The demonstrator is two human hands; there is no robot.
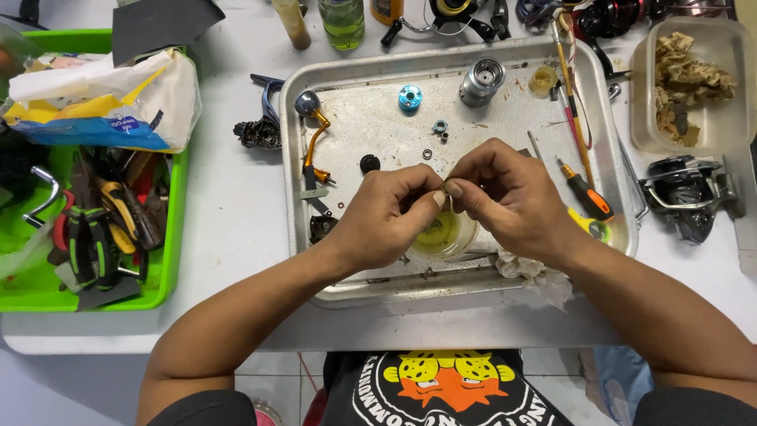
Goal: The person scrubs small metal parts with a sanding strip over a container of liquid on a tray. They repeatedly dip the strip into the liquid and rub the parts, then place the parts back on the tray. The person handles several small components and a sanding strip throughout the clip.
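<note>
1. While both hands meet over the middle of the dented silver metal tray [315,87], the left hand [386,217] and right hand [505,193] pinch together at the fingertips on some very small part; the part itself is hidden between the fingers, so what it is cannot be told.
2. Held directly above the small clear plastic cup of yellowish liquid [445,237], the pinched part seems placed so drips or a dropped piece would land in the cup or the tray.
3. Loose pieces lie spread on the tray, apart from one another: a blue anodised ring [409,97], a silver cylindrical spool [482,81] and an orange crank handle with a grey knob [313,130].
4. An orange-and-black-handled screwdriver [585,193] rests just right of the right hand, within easy reach.
5. A crumpled white rag [536,272] hangs over the tray's near edge.
6. On the white tabletop [236,229], a bright green plastic bin [169,252] of pliers sits well to the left, and a black fishing reel [690,193] lies to the right.
</note>
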